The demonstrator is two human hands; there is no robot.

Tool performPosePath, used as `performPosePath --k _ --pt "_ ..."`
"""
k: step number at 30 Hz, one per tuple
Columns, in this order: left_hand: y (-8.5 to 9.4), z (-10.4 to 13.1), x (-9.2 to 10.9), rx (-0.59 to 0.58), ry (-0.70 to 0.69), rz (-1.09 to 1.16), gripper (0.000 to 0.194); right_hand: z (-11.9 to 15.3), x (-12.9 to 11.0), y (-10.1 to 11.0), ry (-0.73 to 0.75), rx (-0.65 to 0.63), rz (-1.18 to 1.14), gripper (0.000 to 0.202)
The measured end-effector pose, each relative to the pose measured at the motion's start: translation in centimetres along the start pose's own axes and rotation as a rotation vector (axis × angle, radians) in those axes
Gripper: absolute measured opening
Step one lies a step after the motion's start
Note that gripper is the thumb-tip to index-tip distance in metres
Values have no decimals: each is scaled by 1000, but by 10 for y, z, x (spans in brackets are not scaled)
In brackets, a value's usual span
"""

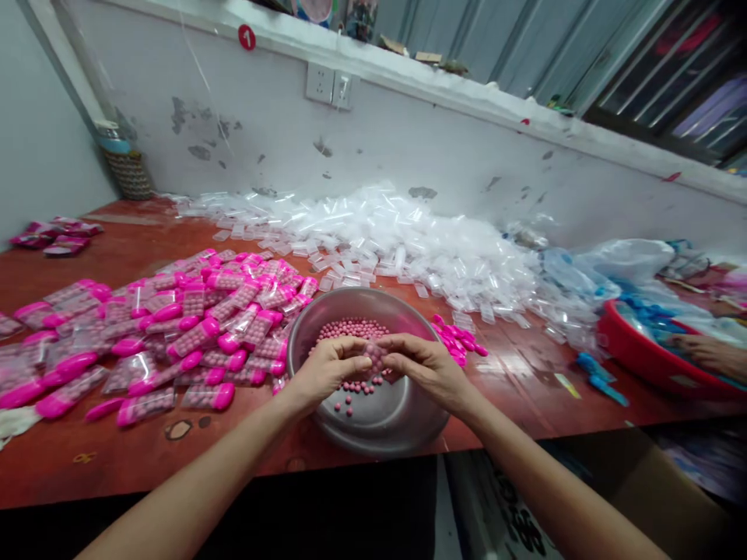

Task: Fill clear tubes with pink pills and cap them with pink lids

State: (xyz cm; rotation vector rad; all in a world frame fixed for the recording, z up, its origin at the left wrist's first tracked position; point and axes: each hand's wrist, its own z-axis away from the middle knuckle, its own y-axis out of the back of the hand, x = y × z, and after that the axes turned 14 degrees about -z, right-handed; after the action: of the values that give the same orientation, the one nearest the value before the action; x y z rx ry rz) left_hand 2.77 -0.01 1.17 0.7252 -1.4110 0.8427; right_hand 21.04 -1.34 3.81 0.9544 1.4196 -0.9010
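Over a grey metal bowl (402,424), my left hand (332,369) and my right hand (429,369) meet at a small clear plastic box (375,355) with pink beads in it. The thumb and fingers of both hands pinch it from either side. Loose pink beads (353,330) lie in the bowl below, some of them behind my hands. Right of the bowl is a small pile of bright pink caps (458,340). To the left, many filled boxes with pink caps (192,338) are heaped on the table.
A large heap of clear plastic boxes (373,222) runs along the wall. At the right, another person's hand (715,354) reaches into a red basin (627,350) with blue pieces. A woven holder (128,173) stands in the left corner. The red-brown table (513,389) ends just before me.
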Motion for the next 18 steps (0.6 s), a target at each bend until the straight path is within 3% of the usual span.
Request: performPosePath --k 3,5,8,11,14,16,18 --pt "-3 0 2 1 -33 -123 25 4 1 7 29 -8 61 16" --pt "-3 1 1 54 -16 -190 27 7 5 7 57 78 25 16" --pt "-1 -1 -5 215 73 -152 34 11 13 7 106 199 36 20" --pt "0 -2 -10 282 133 -68 44 15 21 25 190 232 257 27" --pt "-1 -1 -10 260 175 -50 44 21 27 76 136 449 553 27" --pt "-2 -1 -9 258 205 -54 41 24 35 123 -78 644 840 30" --pt "-2 -1 -8 262 231 -47 40 25 46 171 -211 699 932 30"
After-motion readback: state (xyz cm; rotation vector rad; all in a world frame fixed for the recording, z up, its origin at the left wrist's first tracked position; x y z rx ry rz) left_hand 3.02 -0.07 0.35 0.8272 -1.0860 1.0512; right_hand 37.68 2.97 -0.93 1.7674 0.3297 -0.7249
